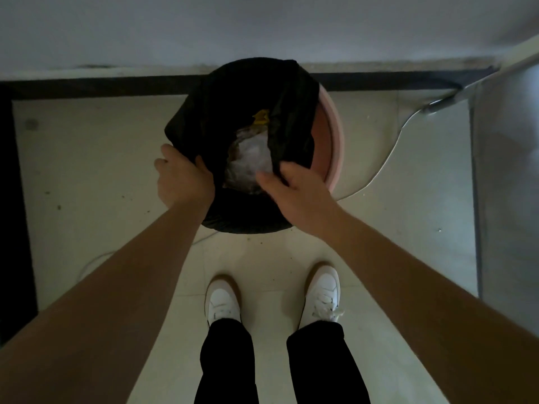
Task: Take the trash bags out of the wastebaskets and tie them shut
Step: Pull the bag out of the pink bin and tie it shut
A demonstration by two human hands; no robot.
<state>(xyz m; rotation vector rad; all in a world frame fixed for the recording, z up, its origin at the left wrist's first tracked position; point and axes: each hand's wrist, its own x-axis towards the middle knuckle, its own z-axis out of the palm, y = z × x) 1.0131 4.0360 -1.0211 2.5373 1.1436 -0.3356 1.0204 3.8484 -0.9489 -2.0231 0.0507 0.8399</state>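
Note:
A black trash bag [233, 91] lines a round pink wastebasket [332, 135] on the floor against the wall. On the right side the bag's edge is pulled off the rim, so the pink inside wall shows. Clear plastic and a yellow scrap [261, 116] lie inside the bag. My left hand [180, 179] grips the bag's left edge at the rim. My right hand [294, 191] pinches the loose right edge of the bag, with the thumb inside the opening. The near part of the bag still hangs over the rim.
The pale tiled floor [96, 170] has a dark border strip along the wall. A grey cabinet or appliance side [507, 185] stands at the right. A thin white cable [96, 258] lies on the floor at the left. My white shoes [223, 298] stand just behind the basket.

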